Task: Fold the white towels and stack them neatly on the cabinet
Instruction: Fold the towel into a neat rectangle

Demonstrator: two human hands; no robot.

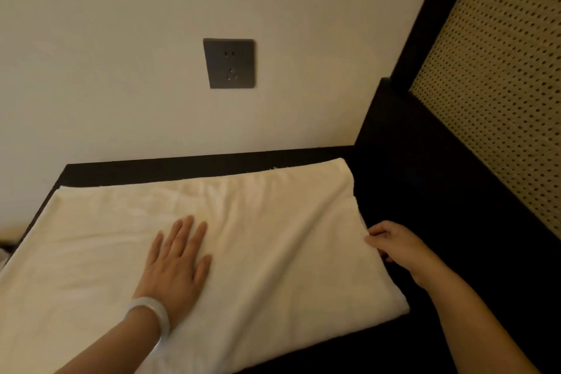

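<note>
A white towel (273, 237), folded into a wide flat rectangle, lies on the dark cabinet top (151, 168) and covers most of it. My left hand (176, 261) lies flat on the middle of the towel with its fingers straight and spread, pressing down. A pale bangle circles that wrist. My right hand (394, 244) is at the towel's right edge, and its curled fingers grip the folded edge there.
A cream wall rises right behind the cabinet, with a dark power socket (229, 63) above the towel. A black frame with a woven cane panel (498, 94) stands at the right. The cabinet's left edge drops off near the towel's left end.
</note>
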